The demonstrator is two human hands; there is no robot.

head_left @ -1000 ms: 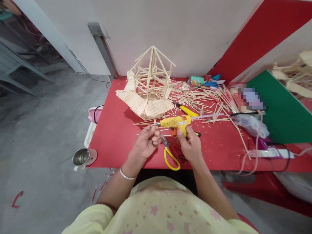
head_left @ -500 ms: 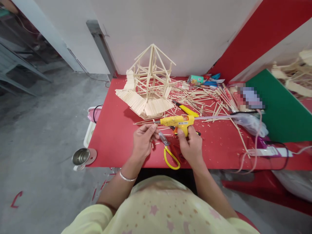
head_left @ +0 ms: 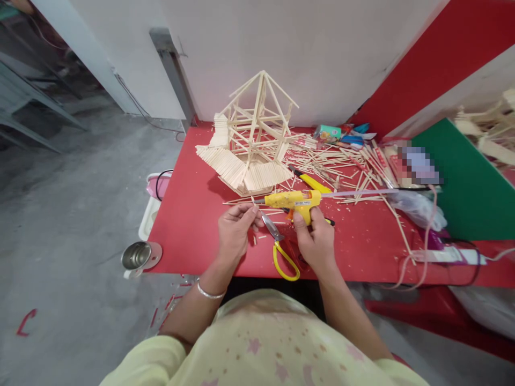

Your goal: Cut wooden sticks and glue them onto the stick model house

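Steel cup point(head_left: 134, 255) on the floor left of the red table point(head_left: 185, 236); can't tell what's in it. White tub point(head_left: 148, 219) beside it holds smth pink. My right hand point(head_left: 317, 244) is wrapped tight round the grip of the glue gun point(head_left: 295, 199), just above the tabletop. Its long axis runs left-right w/ the nozzle pointing left. My left hand point(head_left: 235, 230) has fingertips pinched on a short stick point(head_left: 253, 202) at the nozzle tip. Scissors point(head_left: 281, 249) lie btwn my hands.
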